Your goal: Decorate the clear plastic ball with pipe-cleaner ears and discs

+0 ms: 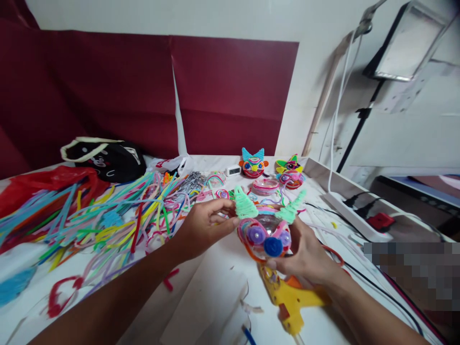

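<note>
Mask [265,240] is held above worktop [201,306], L fingers [230,223] clamped on 1 green ear [245,203], R fingers [278,264] on its rim. Ear could be bent or torn off if squeezed, tbh.

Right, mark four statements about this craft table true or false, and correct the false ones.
1. The right hand holds a craft head with mint-green ears. True.
2. The held head's round nose is yellow. False: the nose is dark blue.
3. A yellow glue gun lies on the table. True.
4. The black bag stands right of the power strip. False: the bag is at the far left, behind the pipe cleaners.
</note>
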Tool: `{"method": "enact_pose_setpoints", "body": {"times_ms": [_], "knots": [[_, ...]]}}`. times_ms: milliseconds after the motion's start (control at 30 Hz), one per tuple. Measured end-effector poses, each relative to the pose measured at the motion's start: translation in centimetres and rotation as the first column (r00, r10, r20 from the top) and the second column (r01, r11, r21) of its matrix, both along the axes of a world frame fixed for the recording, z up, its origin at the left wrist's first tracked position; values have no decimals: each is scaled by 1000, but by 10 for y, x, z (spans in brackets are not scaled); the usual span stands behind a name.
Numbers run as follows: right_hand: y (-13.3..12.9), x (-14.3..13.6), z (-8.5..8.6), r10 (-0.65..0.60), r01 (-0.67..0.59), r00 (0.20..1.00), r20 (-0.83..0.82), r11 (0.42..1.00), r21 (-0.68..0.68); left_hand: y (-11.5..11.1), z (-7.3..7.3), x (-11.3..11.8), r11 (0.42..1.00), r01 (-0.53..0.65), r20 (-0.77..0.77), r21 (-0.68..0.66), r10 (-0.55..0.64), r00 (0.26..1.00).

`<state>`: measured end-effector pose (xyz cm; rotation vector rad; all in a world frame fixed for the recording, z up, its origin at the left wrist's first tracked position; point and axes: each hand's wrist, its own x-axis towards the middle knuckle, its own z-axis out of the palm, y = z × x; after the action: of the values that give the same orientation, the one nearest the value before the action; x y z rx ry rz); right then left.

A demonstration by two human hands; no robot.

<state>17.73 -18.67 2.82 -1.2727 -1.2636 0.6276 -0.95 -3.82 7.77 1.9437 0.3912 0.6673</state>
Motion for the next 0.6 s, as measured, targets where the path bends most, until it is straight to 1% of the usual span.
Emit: {"method": "enact_pose_setpoints", "body": {"times_ms": [67, 133, 267, 333, 600], "knots": [[0, 0, -2, 11, -11, 1000, -9, 1000, 5, -2, -2, 0, 1000, -3, 13, -21, 3, 1000], [1, 1, -3, 15, -15, 1000, -19, 1000, 2, -3, -4, 0, 1000, -8, 31, -13, 8, 999], [1, 1, -4, 25, -25, 999, -41, 1000, -10, -3, -7, 2, 996, -39, 80, 81, 33, 996], [1, 1, -3, 39, -39, 998, -48, 999, -6, -2, -7, 2, 993, -61, 92, 99, 52, 994], [1, -1, -2, 60, -60, 998, -32, 998, 12, -1, -11, 0, 994, -73, 86, 79, 67, 994]]}}
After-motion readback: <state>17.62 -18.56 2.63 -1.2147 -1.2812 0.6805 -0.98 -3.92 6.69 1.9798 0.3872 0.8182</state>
